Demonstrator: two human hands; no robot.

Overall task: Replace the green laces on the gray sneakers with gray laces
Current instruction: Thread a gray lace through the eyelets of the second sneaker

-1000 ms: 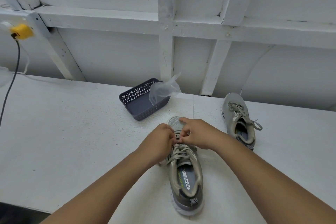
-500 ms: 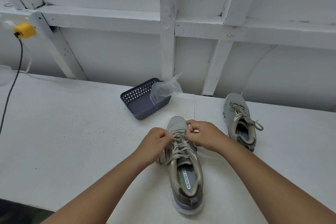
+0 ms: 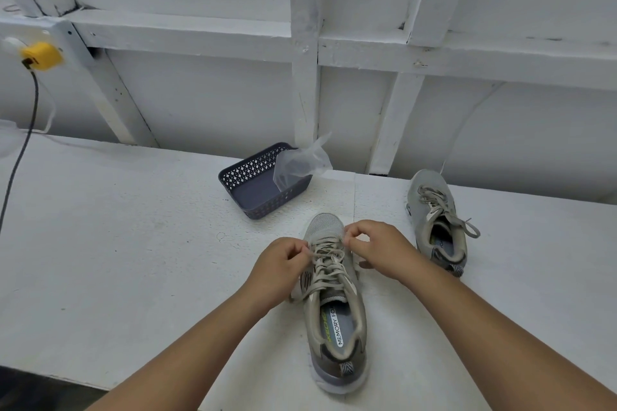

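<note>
While both hands are working at its lacing, a gray sneaker (image 3: pixel 335 304) is lying on the white table (image 3: pixel 117 227) with its toe pointing away from the person and its heel closest to them. The left hand (image 3: pixel 278 269) is curled at the sneaker's left side, fingertips pinching a pale gray lace (image 3: pixel 325 264) near the lowest eyelets. The right hand (image 3: pixel 380 250) is curled at the sneaker's right side, fingertips pinched near the toe; what they are gripping cannot be made out. Beyond the sneaker's toe and a little to the left, a dark perforated basket (image 3: pixel 255 190) is sitting on the table with a clear plastic bag (image 3: pixel 302 162) draping over its right rim. To the right of the sneaker, well apart, the second gray sneaker (image 3: pixel 434 220) is resting, already laced and tied.
</note>
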